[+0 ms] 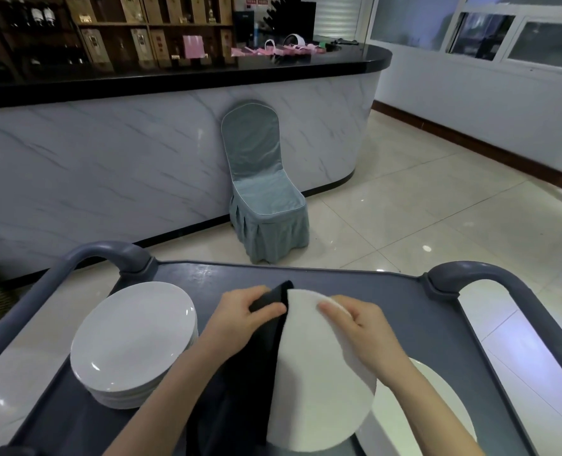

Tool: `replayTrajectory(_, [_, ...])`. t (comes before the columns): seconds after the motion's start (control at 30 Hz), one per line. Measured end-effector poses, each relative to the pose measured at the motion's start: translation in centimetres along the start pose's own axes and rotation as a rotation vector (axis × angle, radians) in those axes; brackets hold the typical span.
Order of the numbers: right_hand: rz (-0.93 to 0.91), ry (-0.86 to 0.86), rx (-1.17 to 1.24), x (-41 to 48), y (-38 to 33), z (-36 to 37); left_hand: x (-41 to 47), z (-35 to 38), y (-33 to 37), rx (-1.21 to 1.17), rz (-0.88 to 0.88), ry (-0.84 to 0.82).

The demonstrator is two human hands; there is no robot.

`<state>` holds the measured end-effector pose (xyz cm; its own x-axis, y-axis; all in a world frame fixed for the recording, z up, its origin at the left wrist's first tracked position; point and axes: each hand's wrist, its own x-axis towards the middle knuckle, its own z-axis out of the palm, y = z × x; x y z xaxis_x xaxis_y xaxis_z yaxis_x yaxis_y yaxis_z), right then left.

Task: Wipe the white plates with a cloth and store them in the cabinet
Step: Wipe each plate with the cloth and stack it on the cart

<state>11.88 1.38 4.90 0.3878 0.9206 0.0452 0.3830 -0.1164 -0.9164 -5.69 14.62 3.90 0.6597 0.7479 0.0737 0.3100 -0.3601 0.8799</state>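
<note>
- Over the middle of the grey-blue cart top (306, 274), one white plate (319, 373) is held tilted up on edge, its broad round face turned toward the camera. The face looks plain, even white and duller than the other plates.
- Its lower edge hangs over a second white plate (437, 419) that lies flat at the cart's right near corner. Whether the two touch cannot be told.
- The right hand (365, 327) grips the tilted plate at its upper right rim, thumb laid on the near face and fingers curled round behind.
- The left hand (240, 317) pinches a black cloth (250, 373) between thumb and fingers at the plate's upper left edge. The cloth runs down along the plate's left side in a long dark fold and looks soft and matte.
- A stack of white plates (131, 340) sits on the cart's left side, apart from the hands. The plates are round and glossy with shallow rims, and the top one catches small highlights.
- The cart has a raised lip and thick rounded handles (108, 253) at its far corners, smooth like moulded plastic.
- Beyond it, a chair (263, 192) in a pleated grey-blue cover stands against a marble-patterned counter (108, 153) on shiny pale tiles.
</note>
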Motion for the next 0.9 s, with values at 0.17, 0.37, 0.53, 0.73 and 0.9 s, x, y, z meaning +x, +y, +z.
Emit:
replayTrajectory(0.17, [-0.036,-0.034,-0.067,0.8,-0.2,-0.9,-0.5,1.3,-0.2,-0.042,-0.013,0.021])
replayTrajectory(0.37, [0.134,0.207,0.142,-0.6,1.4,-0.1,-1.5,1.6,-2.1,-0.125,-0.160,0.257])
replayTrajectory(0.53, [0.003,-0.046,-0.079,0.3,0.3,-0.1,0.8,0.1,-1.0,0.009,-0.008,-0.133])
replayTrajectory(0.73, [0.015,0.178,0.041,0.5,-0.2,-0.9,-0.3,1.3,-1.8,-0.186,-0.092,0.195])
replayTrajectory(0.9, [0.318,0.755,0.623,-0.5,0.3,4.3,-2.0,5.7,-1.6,-0.699,-0.551,0.699])
